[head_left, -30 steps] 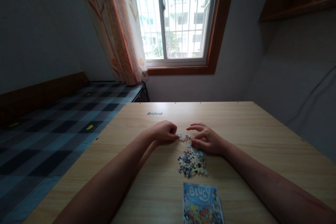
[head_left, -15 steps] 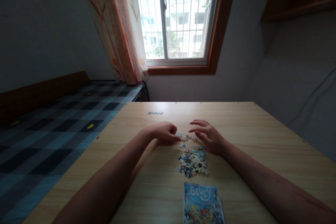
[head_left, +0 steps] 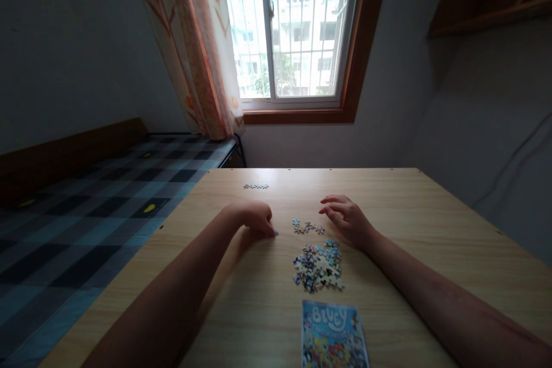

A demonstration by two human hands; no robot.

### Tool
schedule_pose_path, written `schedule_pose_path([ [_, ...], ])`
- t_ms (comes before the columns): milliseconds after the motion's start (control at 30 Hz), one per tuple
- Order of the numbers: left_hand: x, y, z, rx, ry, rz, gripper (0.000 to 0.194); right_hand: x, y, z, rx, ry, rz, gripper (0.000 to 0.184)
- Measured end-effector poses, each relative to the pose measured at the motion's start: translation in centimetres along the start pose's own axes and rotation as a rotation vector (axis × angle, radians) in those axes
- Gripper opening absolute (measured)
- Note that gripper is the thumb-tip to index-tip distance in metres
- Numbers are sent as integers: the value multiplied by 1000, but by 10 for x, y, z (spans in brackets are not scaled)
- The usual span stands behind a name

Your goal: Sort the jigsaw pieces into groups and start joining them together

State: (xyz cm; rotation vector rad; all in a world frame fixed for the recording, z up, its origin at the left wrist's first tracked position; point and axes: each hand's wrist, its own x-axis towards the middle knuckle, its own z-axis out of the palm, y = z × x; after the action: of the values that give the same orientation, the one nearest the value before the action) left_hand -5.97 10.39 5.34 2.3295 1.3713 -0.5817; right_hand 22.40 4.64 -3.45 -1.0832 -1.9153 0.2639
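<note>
My left hand (head_left: 257,218) is closed, its fingertips down at the table around a small bluish jigsaw puzzle piece (head_left: 276,233), only partly visible. To its right lies a short row of loose puzzle pieces (head_left: 307,228). My right hand (head_left: 346,219) hovers just beyond the right end of that row, fingers loosely extended and holding nothing. Nearer to me is a heap of mixed puzzle pieces (head_left: 317,267). Toward the far edge of the table, a strip of puzzle pieces (head_left: 256,187) sits in a line.
A blue picture box or booklet marked "Bluey" (head_left: 334,333) lies at the front of the wooden table (head_left: 401,195). Left of the table stands a bed with a checked cover (head_left: 129,201). Behind are a curtain (head_left: 202,46) and a barred window (head_left: 302,29).
My left hand has moved left, away from the row, and the blue piece near its fingertips has gone with it. My right hand has shifted slightly right.
</note>
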Motion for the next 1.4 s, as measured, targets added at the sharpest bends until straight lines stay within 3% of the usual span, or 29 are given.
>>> schedule_pose_path([
  [100, 8, -14, 1, 1, 130, -90, 36, 0, 0, 0, -22, -4, -7, 24],
  [267, 27, -13, 16, -24, 526, -248, 38, 0, -1, 0, -32, -4, -7, 24],
  [500, 25, -8, 15, -8, 793, -205, 25, 1, -3, -1, -27, -4, -3, 22],
  [700, 19, 3, 22, 47, 774, -114, 24, 1, -4, -1, -17, -17, -11, 19],
  [900, 25, 8, 21, 138, 641, -179, 30, 2, -3, 0, -21, -8, -10, 19],
  [1200, 43, 13, 39, 80, 640, -230, 42, 3, -7, 2, -38, 0, 13, 21],
  [1400, 51, 13, 39, 74, 666, -275, 48, 4, -10, 4, -48, -4, -5, 20],
])
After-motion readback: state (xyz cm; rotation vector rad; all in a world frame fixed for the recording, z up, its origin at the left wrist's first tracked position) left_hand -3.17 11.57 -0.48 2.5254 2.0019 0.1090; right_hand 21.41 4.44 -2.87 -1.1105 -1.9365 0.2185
